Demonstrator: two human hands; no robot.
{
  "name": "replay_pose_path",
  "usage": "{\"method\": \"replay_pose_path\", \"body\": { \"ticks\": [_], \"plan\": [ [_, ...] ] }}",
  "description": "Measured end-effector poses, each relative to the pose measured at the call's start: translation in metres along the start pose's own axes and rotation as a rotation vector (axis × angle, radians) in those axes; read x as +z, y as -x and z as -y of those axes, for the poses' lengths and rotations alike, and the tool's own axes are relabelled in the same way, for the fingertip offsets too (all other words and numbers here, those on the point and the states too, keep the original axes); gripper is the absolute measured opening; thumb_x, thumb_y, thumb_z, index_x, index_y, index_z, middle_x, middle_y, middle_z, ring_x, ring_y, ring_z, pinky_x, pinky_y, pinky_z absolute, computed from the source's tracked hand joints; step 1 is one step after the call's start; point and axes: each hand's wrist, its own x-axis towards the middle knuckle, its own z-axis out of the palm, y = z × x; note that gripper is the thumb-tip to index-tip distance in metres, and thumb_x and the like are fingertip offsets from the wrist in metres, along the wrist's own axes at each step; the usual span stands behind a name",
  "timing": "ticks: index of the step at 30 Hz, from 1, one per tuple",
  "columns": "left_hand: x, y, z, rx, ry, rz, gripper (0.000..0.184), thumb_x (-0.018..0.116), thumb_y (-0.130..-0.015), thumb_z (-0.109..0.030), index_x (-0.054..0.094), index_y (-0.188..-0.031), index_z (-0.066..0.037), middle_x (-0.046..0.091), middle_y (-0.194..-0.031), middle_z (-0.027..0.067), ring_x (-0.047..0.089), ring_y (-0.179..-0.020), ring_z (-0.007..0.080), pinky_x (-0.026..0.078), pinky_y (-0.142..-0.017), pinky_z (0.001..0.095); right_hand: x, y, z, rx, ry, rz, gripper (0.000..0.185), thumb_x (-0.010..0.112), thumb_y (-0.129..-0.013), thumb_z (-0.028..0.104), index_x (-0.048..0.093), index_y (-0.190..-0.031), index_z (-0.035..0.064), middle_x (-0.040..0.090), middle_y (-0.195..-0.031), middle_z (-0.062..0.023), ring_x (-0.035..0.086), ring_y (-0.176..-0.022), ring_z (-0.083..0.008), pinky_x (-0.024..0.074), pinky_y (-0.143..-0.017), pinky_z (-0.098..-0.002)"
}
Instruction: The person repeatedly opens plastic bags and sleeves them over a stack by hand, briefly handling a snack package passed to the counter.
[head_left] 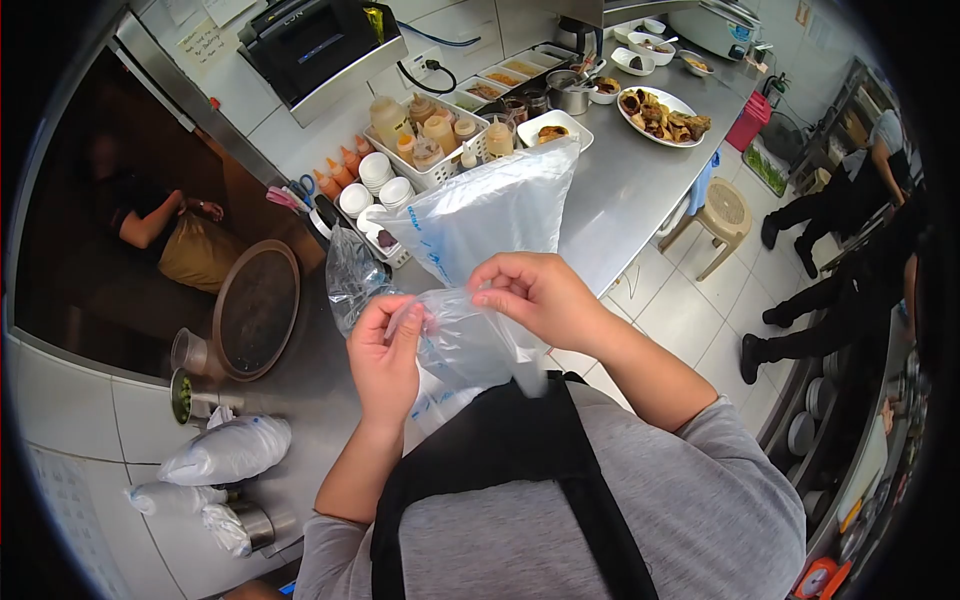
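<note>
Both hands pinch a clear plastic bag in front of my chest. The thumb and fingers of my left hand close on its left edge. My right hand grips the top right part of the same bag between thumb and fingers. Just beyond lies a larger whitish plastic bag with blue print, spread over the steel counter. Crumpled clear plastic sits left of it.
Sauce bottles in a white basket, stacked white cups and a plate of food stand farther back. A round tray and wrapped bags are left. People stand right; another person is behind the opening.
</note>
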Motion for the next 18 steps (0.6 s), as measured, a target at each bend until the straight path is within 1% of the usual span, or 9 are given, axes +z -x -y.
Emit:
{"method": "replay_pose_path", "body": {
  "ticks": [4, 5, 6, 8, 10, 11, 13, 16, 18],
  "plan": [
    [-0.009, 0.001, 0.02, -0.071, 0.04, 0.099, 0.016, 0.056, -0.095, -0.013, 0.06, -0.087, 0.0, 0.061, -0.079, 0.0013, 0.053, -0.068, 0.0059, 0.043, -0.063, 0.0208, -0.004, 0.001, -0.005, -0.114, 0.125, -0.039, 0.011, 0.066, -0.084, 0.011, 0.062, -0.088, 0.0021, 0.059, -0.072, -0.0092, 0.055, -0.062, -0.0221, 0.0446, -0.059, -0.033],
    [-0.01, 0.003, 0.02, -0.072, 0.039, 0.102, 0.016, 0.056, -0.095, -0.013, 0.06, -0.087, 0.0, 0.061, -0.079, 0.0013, 0.053, -0.068, 0.0059, 0.043, -0.063, 0.0208, -0.003, -0.001, -0.01, -0.255, 0.303, -0.107, 0.009, 0.066, -0.083, 0.01, 0.063, -0.088, 0.0026, 0.06, -0.077, -0.0092, 0.056, -0.068, -0.0243, 0.0455, -0.062, -0.0339],
    [-0.008, 0.004, 0.017, -0.068, -0.077, 0.126, 0.017, 0.055, -0.096, -0.013, 0.06, -0.086, 0.0, 0.061, -0.08, 0.0019, 0.054, -0.069, 0.0063, 0.043, -0.064, 0.0209, -0.002, -0.002, -0.012, -0.397, 0.482, -0.174, 0.008, 0.065, -0.083, 0.009, 0.064, -0.088, 0.0031, 0.062, -0.082, -0.0092, 0.057, -0.074, -0.0266, 0.0465, -0.066, -0.0349],
    [0.0, 0.001, 0.009, -0.06, -0.192, 0.15, 0.019, 0.053, -0.097, -0.013, 0.061, -0.085, 0.0, 0.061, -0.082, 0.0025, 0.054, -0.07, 0.0067, 0.043, -0.065, 0.0211, 0.001, -0.004, -0.012, -0.411, 0.464, -0.194, 0.007, 0.065, -0.082, 0.008, 0.064, -0.087, 0.0034, 0.062, -0.085, -0.0091, 0.056, -0.079, -0.0277, 0.0468, -0.069, -0.0355],
    [0.014, -0.007, 0.004, 0.392, -0.381, -0.051, 0.022, 0.047, -0.1, -0.017, 0.059, -0.088, -0.002, 0.058, -0.086, 0.0016, 0.051, -0.074, 0.005, 0.04, -0.068, 0.0205, 0.005, -0.004, -0.015, -0.427, 0.443, -0.21, 0.007, 0.065, -0.081, 0.007, 0.065, -0.087, 0.0038, 0.062, -0.088, -0.009, 0.056, -0.083, -0.0289, 0.047, -0.072, -0.036],
    [0.014, -0.004, 0.003, 0.392, -0.383, -0.053, 0.022, 0.047, -0.1, -0.017, 0.059, -0.088, -0.002, 0.058, -0.086, 0.0016, 0.051, -0.074, 0.005, 0.04, -0.068, 0.0205, 0.007, -0.005, -0.02, -0.454, 0.416, -0.186, 0.007, 0.064, -0.081, 0.006, 0.065, -0.087, 0.0031, 0.062, -0.088, -0.009, 0.056, -0.084, -0.0284, 0.0471, -0.073, -0.0365],
    [0.013, 0.005, 0.002, 0.105, -0.019, 0.002, 0.024, 0.045, -0.1, -0.018, 0.058, -0.088, -0.003, 0.057, -0.089, 0.0018, 0.05, -0.075, 0.0047, 0.039, -0.068, 0.0204, 0.01, -0.004, -0.021, -0.481, 0.388, -0.162, 0.007, 0.064, -0.081, 0.005, 0.065, -0.087, 0.0023, 0.062, -0.088, -0.009, 0.056, -0.084, -0.028, 0.0471, -0.075, -0.037],
    [0.016, 0.005, 0.002, 0.063, -0.03, 0.027, 0.024, 0.046, -0.1, -0.02, 0.057, -0.087, -0.002, 0.054, -0.077, 0.0011, 0.053, -0.073, 0.0069, 0.041, -0.07, 0.0201, 0.015, -0.003, -0.014, -0.536, 0.297, -0.248, 0.008, 0.063, -0.082, 0.003, 0.065, -0.089, 0.0028, 0.065, -0.093, -0.0086, 0.059, -0.087, -0.0247, 0.0478, -0.074, -0.0341],
    [0.004, 0.004, 0.009, 0.006, -0.031, 0.072, 0.025, 0.046, -0.1, -0.02, 0.054, -0.084, -0.003, 0.052, -0.077, 0.0006, 0.05, -0.071, 0.0063, 0.041, -0.07, 0.0202, 0.016, -0.002, -0.011, -0.498, 0.107, -0.243, 0.009, 0.061, -0.086, 0.007, 0.063, -0.094, 0.0035, 0.065, -0.085, -0.0088, 0.061, -0.08, -0.0259, 0.0481, -0.069, -0.0338]
  ]
}}
